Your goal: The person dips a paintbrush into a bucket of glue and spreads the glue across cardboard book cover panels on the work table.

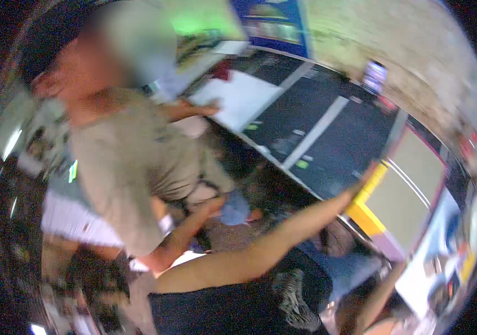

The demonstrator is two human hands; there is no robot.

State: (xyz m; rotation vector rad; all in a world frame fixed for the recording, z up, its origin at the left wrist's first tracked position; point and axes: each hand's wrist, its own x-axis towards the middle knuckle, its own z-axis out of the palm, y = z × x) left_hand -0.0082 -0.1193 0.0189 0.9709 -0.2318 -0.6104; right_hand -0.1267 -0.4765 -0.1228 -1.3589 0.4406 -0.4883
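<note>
A printed board (411, 195), grey with two white lines and a yellow and lilac edge, lies tilted over the near side of the dark table. My left hand (371, 172) is at its yellow edge and seems to grip it, though motion smears the fingers. Low on the right, my right hand (407, 260) reaches the board's bottom corner. Its fingers are too blurred to make out.
A person in a khaki shirt (121, 156) stands at left, one hand near a white sheet (235, 100) on the table (344, 139). A lit phone (374, 76) stands by the wall. Glossy printed sheets (428, 268) lie at right.
</note>
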